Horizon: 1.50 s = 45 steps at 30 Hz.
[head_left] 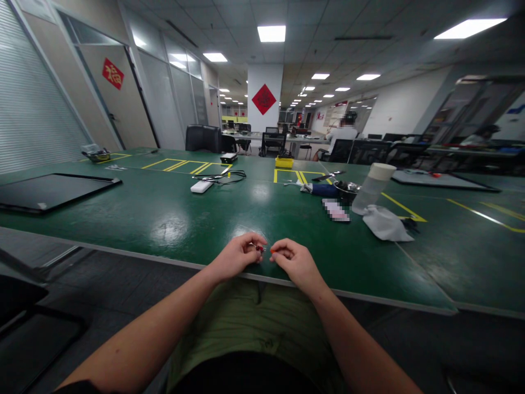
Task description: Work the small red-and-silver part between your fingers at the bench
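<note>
My left hand (238, 256) and my right hand (293, 261) rest side by side at the near edge of the green table (164, 219). Both are closed in a pinch, fingertips almost meeting. Between them sits a tiny object with red and dark parts (262, 249), too small to name. The left fingertips pinch its left end and the right fingertips touch its right end, where a red spot shows. Both forearms reach in from below over my green lap.
Farther out stand a capped translucent bottle (372, 187), a white cloth (385, 223), a metal bowl (348, 190), a white box (201, 186) with black cable, a yellow box (284, 162) and a black tray (49, 190). Office chairs and seated people are at the back.
</note>
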{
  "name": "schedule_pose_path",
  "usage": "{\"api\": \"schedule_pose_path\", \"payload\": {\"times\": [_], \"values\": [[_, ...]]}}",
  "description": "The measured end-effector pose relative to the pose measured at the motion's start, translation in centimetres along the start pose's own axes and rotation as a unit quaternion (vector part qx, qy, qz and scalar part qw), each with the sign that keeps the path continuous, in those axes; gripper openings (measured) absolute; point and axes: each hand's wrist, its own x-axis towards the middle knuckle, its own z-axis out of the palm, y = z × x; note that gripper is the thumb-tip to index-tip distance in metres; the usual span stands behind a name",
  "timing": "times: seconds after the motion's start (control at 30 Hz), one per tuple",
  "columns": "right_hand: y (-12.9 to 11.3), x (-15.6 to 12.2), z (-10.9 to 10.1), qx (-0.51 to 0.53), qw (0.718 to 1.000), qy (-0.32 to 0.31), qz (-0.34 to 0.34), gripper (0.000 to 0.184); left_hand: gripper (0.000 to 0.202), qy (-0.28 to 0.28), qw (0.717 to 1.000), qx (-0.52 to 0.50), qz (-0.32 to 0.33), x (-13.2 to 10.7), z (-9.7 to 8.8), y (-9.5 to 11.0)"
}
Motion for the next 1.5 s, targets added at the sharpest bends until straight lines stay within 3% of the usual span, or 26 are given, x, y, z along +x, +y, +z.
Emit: {"api": "schedule_pose_path", "payload": {"times": [0.33,1.5], "values": [[-0.46,-0.13,0.12,0.035,0.999,-0.004,0.027,0.016,0.019,-0.006,0.999,-0.033,-0.039,-0.04,0.04,0.28],[-0.68,-0.09,-0.04,-0.033,0.999,-0.018,0.021,0.018,0.022,-0.009,0.999,0.029,-0.027,-0.10,-0.10,-0.43]]}}
